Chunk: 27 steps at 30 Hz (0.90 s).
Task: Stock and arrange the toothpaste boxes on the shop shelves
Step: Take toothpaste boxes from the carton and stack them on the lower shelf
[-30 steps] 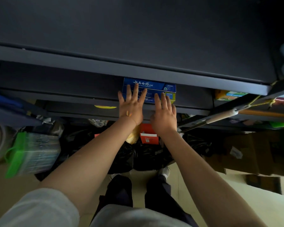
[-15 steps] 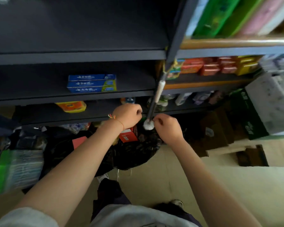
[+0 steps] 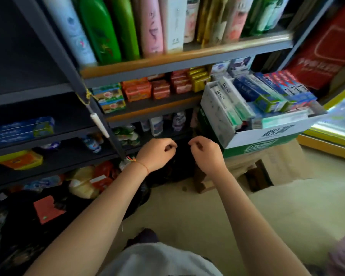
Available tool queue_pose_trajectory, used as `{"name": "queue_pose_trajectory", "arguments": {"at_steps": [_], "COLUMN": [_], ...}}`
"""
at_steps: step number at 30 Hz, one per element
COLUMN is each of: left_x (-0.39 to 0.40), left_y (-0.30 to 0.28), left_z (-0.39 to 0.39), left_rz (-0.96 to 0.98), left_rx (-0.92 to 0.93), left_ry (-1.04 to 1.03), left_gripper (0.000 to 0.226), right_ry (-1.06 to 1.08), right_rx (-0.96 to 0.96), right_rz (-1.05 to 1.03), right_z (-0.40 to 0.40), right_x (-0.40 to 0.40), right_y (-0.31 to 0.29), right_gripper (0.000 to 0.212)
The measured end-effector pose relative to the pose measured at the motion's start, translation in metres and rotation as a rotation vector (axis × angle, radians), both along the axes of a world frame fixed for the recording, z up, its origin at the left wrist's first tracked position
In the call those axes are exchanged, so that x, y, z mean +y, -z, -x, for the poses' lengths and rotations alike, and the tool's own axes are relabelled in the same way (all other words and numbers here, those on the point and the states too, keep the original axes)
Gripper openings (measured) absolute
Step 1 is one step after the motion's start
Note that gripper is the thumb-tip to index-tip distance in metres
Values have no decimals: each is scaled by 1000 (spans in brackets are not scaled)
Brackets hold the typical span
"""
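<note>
A stack of blue toothpaste boxes (image 3: 22,129) lies on the dark shelf (image 3: 48,136) at the left. At the right, a white and green cardboard carton (image 3: 267,136) holds several more toothpaste boxes (image 3: 267,94), white, blue and green. My left hand (image 3: 157,154) and my right hand (image 3: 205,152) hang in front of the lower shelves between the stack and the carton. Both have their fingers curled in and hold nothing. The right hand is just left of the carton's near corner.
Tall shampoo bottles (image 3: 108,28) fill the top shelf, with soap packs (image 3: 147,90) below. A white-handled stick (image 3: 100,124) is tied to the shelf upright. Black bags and red packets (image 3: 48,210) crowd the floor at the left. Flattened cardboard (image 3: 267,166) lies under the carton.
My hands left the blue stack on the shelf, and their fingers have curled in. My view has swung right, which brings the carton of toothpaste boxes into sight.
</note>
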<state>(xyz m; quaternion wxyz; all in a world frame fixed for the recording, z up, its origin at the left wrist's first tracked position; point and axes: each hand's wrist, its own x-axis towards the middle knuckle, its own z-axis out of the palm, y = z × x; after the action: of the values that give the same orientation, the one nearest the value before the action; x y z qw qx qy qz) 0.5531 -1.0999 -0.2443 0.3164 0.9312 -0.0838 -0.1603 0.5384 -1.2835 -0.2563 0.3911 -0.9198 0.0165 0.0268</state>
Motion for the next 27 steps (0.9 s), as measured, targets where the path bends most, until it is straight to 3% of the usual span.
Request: {"name": "queue_pose_trajectory", "arguments": {"at_steps": [12,20,24,27], "left_x": [-143,-231,-266,-303], "left_y": [31,9,0,-4], "left_z": [-149,-236,-244,-245], "left_rz": [184,47,67,146], "left_rx": [-218,-332,-175,-41], "left_ry": [-81,98,125,37], "left_gripper": [25,38,27,40], "right_ry": [142,222,172,130], "right_rx": [-204,-92,17,42], "right_rz": [104,337,488,484], "right_z": [-123,-215,-235,-248], "right_x": [-127,-216,-242,-264], "right_y": [-5,-22,-11,-5], "right_gripper": [17,29,35,36]}}
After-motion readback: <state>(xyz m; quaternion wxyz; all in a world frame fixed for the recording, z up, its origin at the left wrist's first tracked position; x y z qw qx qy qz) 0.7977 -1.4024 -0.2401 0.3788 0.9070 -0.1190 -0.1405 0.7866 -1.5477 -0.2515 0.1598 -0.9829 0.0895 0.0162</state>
